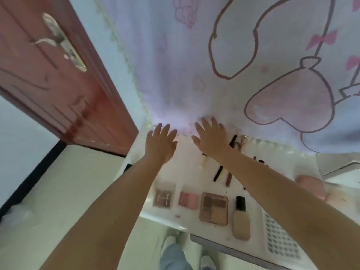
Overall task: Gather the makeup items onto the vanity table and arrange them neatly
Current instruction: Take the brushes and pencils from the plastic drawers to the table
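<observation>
Both my hands are raised above the white vanity table (187, 172), fingers spread and holding nothing. My left hand (161, 145) is over the table's far left; my right hand (211, 138) is beside it, near the hanging cloth. Along the table's front lie a clear-lidded palette (163, 197), a pink blush compact (188, 200), a brown eyeshadow palette (214, 209) and a beige foundation bottle (241, 221) with a black cap. Behind them, several pencils and brushes (224, 174) lie side by side, partly hidden under my right forearm.
A large white cloth (253, 65) with pink cartoon prints hangs behind the table. A red-brown door (58, 78) stands at the left. A white perforated basket (280, 238) and pink sponges (309, 184) sit on the table's right. My feet show on the floor below.
</observation>
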`<act>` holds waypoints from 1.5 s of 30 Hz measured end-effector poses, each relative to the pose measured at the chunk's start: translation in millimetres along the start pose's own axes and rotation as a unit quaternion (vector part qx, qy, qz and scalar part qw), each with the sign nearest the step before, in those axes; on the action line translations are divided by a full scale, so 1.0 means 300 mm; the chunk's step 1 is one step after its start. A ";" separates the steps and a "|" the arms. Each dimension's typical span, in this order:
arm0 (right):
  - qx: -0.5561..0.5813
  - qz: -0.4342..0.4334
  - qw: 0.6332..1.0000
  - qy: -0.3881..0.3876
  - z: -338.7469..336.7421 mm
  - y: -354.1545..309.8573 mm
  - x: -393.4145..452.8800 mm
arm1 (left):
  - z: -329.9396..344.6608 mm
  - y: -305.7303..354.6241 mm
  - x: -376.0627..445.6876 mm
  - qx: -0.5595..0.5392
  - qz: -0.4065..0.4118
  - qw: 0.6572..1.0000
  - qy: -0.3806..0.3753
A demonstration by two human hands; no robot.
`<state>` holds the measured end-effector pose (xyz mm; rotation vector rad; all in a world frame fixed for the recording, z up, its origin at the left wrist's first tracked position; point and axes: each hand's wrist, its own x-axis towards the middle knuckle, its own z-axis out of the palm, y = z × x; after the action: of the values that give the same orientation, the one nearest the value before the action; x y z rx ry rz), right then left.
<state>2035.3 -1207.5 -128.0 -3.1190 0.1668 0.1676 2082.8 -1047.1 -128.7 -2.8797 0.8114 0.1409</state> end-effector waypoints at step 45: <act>-0.056 -0.934 0.353 -0.009 0.352 -1.772 -3.491 | 0.342 1.183 -3.936 -0.101 -0.987 0.089 -0.089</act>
<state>1045.6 -566.4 -116.2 -1.2628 -2.8812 0.0781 888.1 -725.6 -117.5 -1.1298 -2.9713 0.1419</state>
